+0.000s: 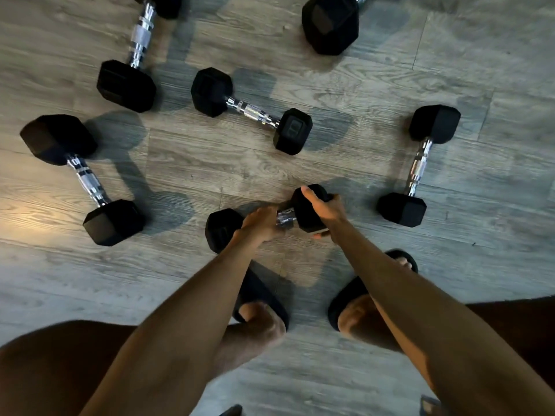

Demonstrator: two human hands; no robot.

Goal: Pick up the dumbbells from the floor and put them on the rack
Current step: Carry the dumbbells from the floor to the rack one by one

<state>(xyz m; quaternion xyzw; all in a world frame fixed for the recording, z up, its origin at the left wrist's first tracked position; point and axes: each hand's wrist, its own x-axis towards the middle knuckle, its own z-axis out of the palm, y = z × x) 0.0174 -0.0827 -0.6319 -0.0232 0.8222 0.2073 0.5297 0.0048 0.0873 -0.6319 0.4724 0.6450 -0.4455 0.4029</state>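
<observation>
Dumbbell (304, 213), black heads, chrome bar: left hand (258, 224) round bar, right hand (328, 212) round head.

Faint "10" on dumbbell head (292, 129)

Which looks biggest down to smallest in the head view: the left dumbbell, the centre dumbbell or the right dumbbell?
1. left dumbbell, clearly largest.
2. centre dumbbell and right dumbbell: they look alike, so unranked.

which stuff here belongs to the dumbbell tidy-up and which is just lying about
In the job: gripped dumbbell, left hand, right hand, centre dumbbell, left dumbbell, top-left dumbbell, top-right dumbbell, right dumbbell.
Just there: black slippers, floor.
</observation>
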